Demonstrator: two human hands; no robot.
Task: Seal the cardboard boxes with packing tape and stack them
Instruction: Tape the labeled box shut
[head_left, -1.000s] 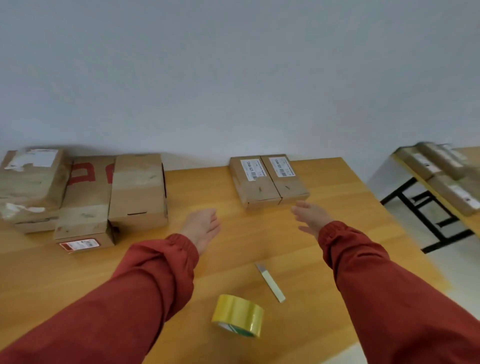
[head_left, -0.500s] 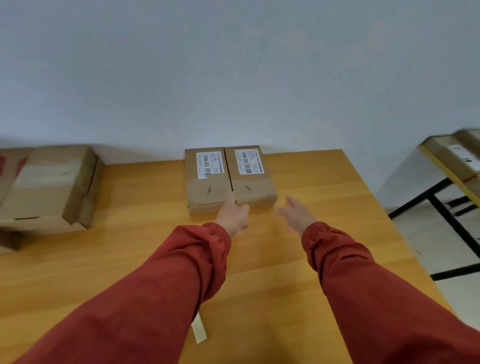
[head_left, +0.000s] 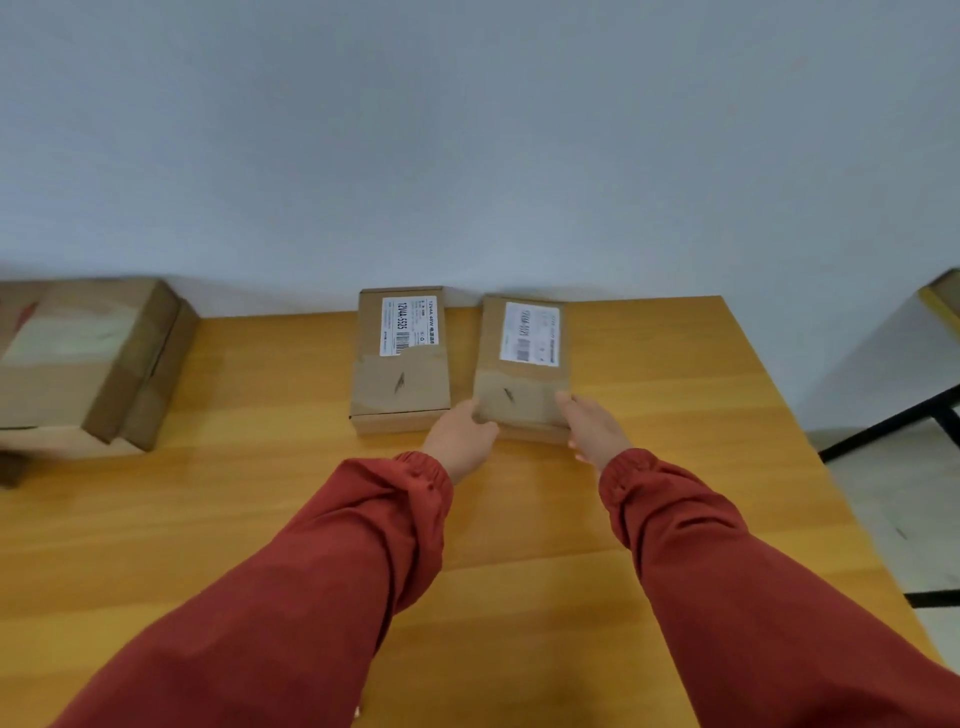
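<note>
Two small flat cardboard boxes with white labels are at the far middle of the wooden table. The left small box lies flat near the wall. The right small box is held at its near end by both hands and sits a gap away from the left one, blurred. My left hand grips its near left corner. My right hand grips its near right corner. The tape roll is out of view.
Larger cardboard boxes are stacked at the table's far left. A grey wall runs behind the table. The table's right edge drops to the floor, where another table's black legs and yellow edge show.
Both hands reached forward and took hold of the right small box, which has moved right, away from the left one. The view shifted, so the tape roll and strip left the frame.
</note>
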